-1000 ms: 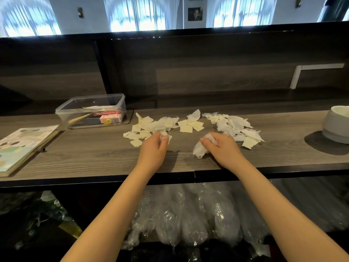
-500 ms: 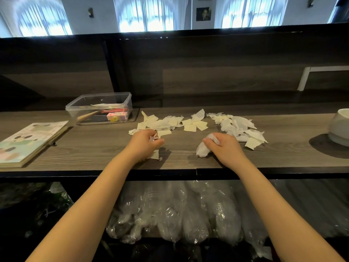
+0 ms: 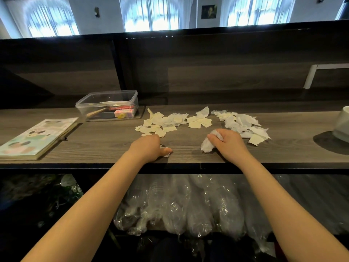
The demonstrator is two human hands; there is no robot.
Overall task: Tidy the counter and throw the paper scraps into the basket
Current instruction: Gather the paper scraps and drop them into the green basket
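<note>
Left hand (image 3: pixel 149 148) rests curled near the front edge of the counter (image 3: pixel 94 148), pinching a few scraps (image 3: pixel 162 123) under the thumb. Right hand (image 3: pixel 229 143) grips a white wad (image 3: pixel 207 146). Remaining scraps lie just beyond both hands in a left-to-right band. Box (image 3: pixel 130 95) holds stationery. Basket not in view.

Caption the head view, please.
Amid paper scraps on the counter, left hand grips a few; right hand grips a white wad.
</note>
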